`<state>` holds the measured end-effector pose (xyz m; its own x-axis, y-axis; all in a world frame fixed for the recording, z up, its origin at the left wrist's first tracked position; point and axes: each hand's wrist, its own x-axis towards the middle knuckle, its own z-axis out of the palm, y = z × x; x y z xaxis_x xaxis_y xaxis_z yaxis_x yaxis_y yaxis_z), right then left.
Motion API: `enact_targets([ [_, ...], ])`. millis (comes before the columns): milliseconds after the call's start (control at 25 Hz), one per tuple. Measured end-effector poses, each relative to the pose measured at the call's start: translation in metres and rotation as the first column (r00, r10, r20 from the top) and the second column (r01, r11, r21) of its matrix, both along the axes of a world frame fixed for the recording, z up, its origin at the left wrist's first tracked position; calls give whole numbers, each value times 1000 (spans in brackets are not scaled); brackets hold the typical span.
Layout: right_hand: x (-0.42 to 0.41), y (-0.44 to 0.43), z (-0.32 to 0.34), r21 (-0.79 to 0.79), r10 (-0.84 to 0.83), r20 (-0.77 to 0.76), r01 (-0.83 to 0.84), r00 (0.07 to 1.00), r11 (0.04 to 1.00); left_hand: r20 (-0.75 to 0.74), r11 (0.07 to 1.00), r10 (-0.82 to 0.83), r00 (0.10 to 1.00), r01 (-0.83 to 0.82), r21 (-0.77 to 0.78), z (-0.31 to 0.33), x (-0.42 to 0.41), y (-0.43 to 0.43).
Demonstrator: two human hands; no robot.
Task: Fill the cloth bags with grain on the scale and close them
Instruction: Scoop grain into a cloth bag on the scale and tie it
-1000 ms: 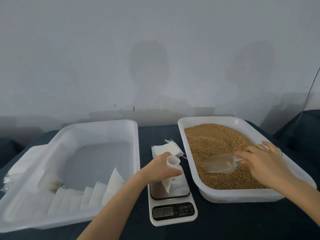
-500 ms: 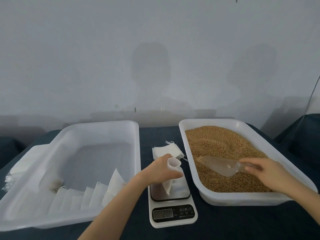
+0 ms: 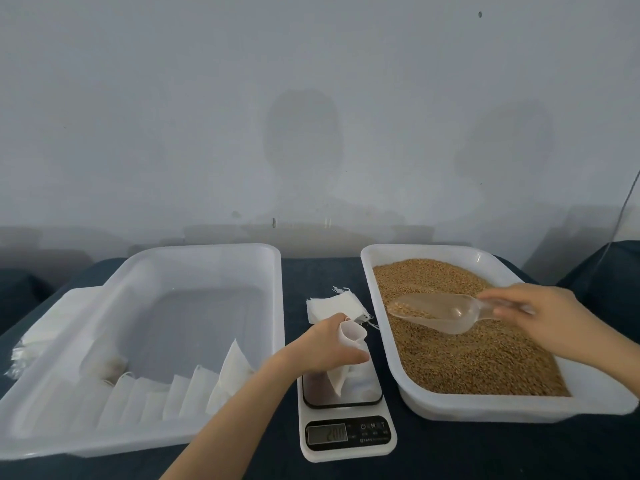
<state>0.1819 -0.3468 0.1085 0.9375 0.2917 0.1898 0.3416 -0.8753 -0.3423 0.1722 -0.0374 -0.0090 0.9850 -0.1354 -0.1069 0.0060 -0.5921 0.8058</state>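
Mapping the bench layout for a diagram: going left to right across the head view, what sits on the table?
flat white pile → white tray holding a row of bags → scale → tray of grain

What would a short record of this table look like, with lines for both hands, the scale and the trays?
Left hand: holds an open cloth bag on the scale
Right hand: holds a clear scoop with a little grain over the grain tray
Scale: between the trays, digits unclear
Left tray: row of white bags along its near side
Spare bags: flat stack behind the scale
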Motion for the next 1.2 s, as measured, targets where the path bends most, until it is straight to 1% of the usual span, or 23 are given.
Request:
enact_targets([
  [160,1,27,21,-64,110,25,-108,994,992,-4,1000,-11,1000,11,-15,-1,0,0],
  [320,11,48,29,-233,199,13,-191,980,953,2,1000,-22,1000,22,-14,-3,1,0],
  [400,17,54,29,-268,227,13,-216,974,939,10,999,-36,999,36,-16,-4,2,-1],
  [560,24,61,27,-306,246,44,-221,968,926,22,999,-43,999,44,-21,-5,3,-2],
  [760,27,70,30,-401,249,84,-196,965,895,11,999,-38,999,38,-10,-7,5,-1],
  [1200,21,78,36,-478,255,143,-159,956,864,17,999,-42,999,42,-6,-7,5,-1],
])
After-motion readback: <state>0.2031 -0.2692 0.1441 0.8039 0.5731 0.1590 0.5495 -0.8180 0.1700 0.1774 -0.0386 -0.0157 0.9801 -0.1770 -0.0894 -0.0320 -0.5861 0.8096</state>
